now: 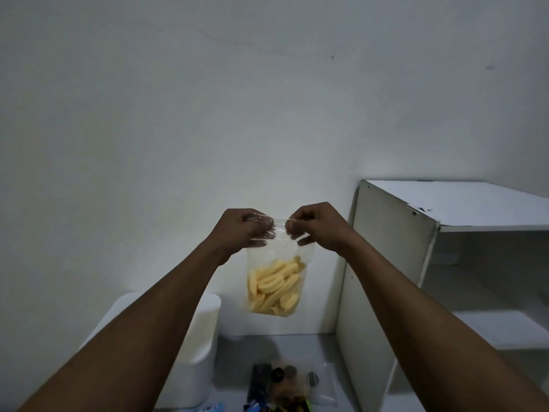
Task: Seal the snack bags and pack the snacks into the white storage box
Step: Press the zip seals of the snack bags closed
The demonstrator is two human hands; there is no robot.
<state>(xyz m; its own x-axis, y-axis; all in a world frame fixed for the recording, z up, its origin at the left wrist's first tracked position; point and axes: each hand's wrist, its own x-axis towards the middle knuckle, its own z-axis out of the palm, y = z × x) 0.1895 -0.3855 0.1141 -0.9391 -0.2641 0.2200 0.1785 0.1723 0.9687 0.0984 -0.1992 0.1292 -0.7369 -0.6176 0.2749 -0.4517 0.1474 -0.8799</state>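
On the counter (267,346), loose snacks (285,385) lie beside the white box (205,328). Above them the left hand (240,230) and right hand (318,227) each pinch the top edge of a chip bag (276,281), hanging in mid-air before the wall (267,99). An uneven press could leave the strip gapped, spilling chips once packed.

A pale wall (208,99) fills most of the view, with a faint crack (237,43) running across its upper part and a small dark smudge (490,66) towards the upper right. A white open-fronted shelf unit (386,263) stands against it on the right, its inner shelves (499,328) in shadow. A grey surface (282,346) lies below, meeting the foot of the wall just beside the unit's side panel
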